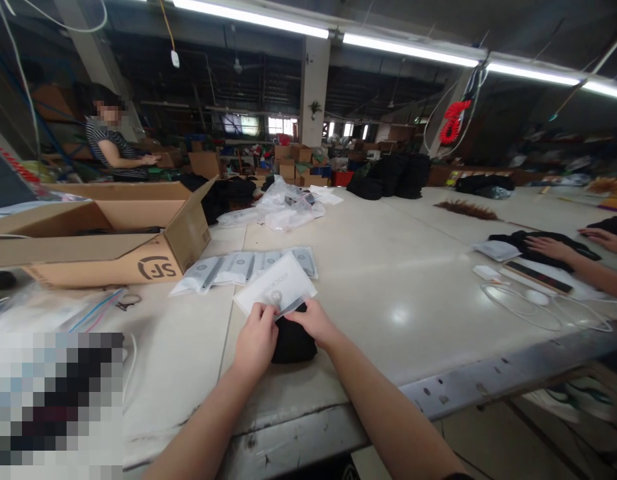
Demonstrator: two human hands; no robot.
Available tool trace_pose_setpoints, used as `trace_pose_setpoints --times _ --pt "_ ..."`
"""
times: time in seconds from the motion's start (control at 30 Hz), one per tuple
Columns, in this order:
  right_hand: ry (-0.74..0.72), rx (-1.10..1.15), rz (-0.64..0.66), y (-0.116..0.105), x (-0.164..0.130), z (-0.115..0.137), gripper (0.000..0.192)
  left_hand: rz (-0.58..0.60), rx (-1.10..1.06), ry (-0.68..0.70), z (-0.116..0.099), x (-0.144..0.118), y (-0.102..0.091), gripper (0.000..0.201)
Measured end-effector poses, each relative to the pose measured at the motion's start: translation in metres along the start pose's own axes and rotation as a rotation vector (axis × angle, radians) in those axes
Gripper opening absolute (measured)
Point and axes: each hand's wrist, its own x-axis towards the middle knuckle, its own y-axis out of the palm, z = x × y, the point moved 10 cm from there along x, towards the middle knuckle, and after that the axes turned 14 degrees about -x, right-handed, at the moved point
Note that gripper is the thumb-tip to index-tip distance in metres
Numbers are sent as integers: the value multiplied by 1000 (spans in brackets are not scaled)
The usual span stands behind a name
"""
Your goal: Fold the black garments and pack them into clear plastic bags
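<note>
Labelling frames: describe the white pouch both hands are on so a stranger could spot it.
Start at the open cardboard box on the long pale table; a row of flat pouches lies beside it. Nearer the table edge, the white pouch sits apart, gripped by the left hand and right hand, dark fabric at its mouth.

On the desk (413,267), a cardboard box (103,233) lies at the left edge. A row of packets (248,267) lies beside it, behind the pouch (275,290) near the front edge.
</note>
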Motion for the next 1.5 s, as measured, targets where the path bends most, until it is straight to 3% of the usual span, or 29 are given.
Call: trace_pose_setpoints --times 0.17,0.4,0.57,0.67,0.83,1.1,1.2,1.3,1.4,1.5 --pt "30 215 -5 2 3 -9 43 -48 26 -25 3 4 -12 28" --pt "87 430 -108 0 10 -31 47 -69 -12 6 13 8 -10 33" --pt "69 628 -164 2 10 -32 51 -220 -141 88 7 6 -22 26" --pt "142 686 -76 15 8 -33 51 -258 -272 89 3 3 -19 17" --pt "286 719 198 42 3 -34 65 -319 -447 -70 14 -2 -13 24" --pt "318 674 344 48 -4 -33 55 -272 -616 -172 34 -1 -10 20" --pt "281 610 279 37 -5 -32 40 -288 -677 -227 43 1 -13 17" --pt "182 632 134 21 -1 -24 41 -257 -722 -281 48 2 -10 17" --pt "198 665 -31 12 3 -29 35 -178 -714 -301 46 3 -1 20" --pt "191 702 -174 7 7 -36 37 -175 -715 -313 44 0 5 17"
